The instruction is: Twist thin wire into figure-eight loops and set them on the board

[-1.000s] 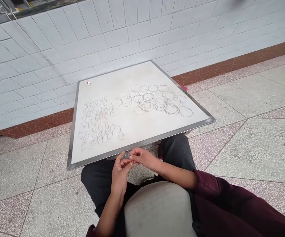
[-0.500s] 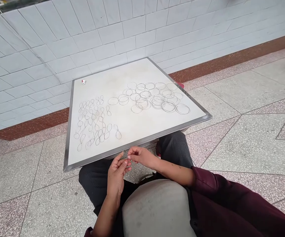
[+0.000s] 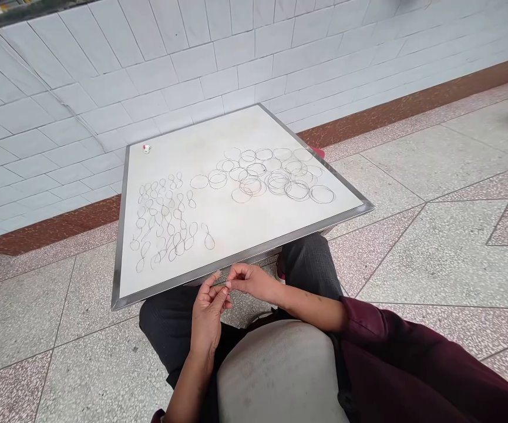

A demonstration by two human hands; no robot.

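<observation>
- Fingers [image 3: 237, 282] of the right hand [image 3: 254, 281] are bunched together and meeting the raised fingertips of the left hand [image 3: 207, 320], right there at the near edge; the left fingers sit slightly spread, and whether a fine strand is pinched between them is too thin to make out!
- Both hands are hovering just off the near side of the white tabletop [image 3: 236, 141], not touching it.
- Over to the left of the tabletop, a crowd of figure-eight loops [image 3: 208, 238] in thin dark wire or band, lying flat in loose rows.
- Beside them on the right, thin dark rings [image 3: 322, 194], many overlapping, heaped toward the far side.
- Up by the far left corner, one small red-and-white piece [image 3: 147, 148], well apart from the loops.
- A metal edge strip [image 3: 245, 255] runs around the tabletop.
- Under it, dark trousers [image 3: 310, 264], and a maroon sleeve [image 3: 368, 335] on the right arm.
- Beyond, a white tiled wall [image 3: 170, 76], brown skirting [image 3: 394, 111] and a speckled stone floor [image 3: 447, 252].
</observation>
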